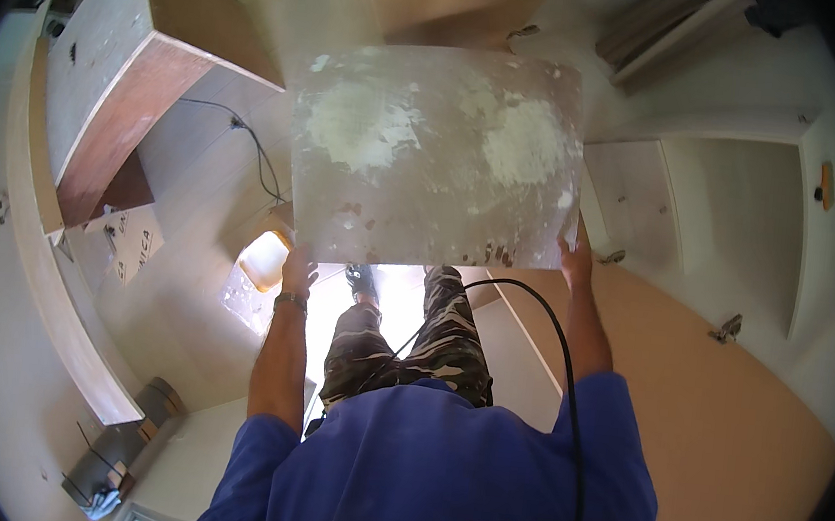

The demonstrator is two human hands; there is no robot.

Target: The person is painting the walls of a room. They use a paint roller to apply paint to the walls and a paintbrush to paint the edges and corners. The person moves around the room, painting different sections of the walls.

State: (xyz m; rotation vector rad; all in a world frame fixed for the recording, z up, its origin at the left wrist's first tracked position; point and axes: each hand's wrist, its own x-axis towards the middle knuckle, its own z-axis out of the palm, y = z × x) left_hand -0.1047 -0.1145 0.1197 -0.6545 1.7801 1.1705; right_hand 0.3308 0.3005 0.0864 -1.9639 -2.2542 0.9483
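Note:
A large rectangular board (pixel 434 197), greyish-brown with white smears and small dark stains, is held out flat in front of me. My left hand (pixel 298 271) grips its near left corner, with a band round the wrist. My right hand (pixel 577 258) is closed on its right edge near the front corner. The fingers under the board are partly hidden. Below the board, beside my left hand, stands a white and orange container (pixel 265 260) on the floor. A black cable (pixel 565 345) runs over my right arm and toward my legs.
A wooden cabinet carcass (pixel 118 81) stands at the far left, with a long curved-looking panel (pixel 59 327) beside it. A thin cord (pixel 262 155) lies on the floor. To the right are an open white cabinet (pixel 753 222), a tan panel (pixel 687 387) and metal hinges (pixel 728 329).

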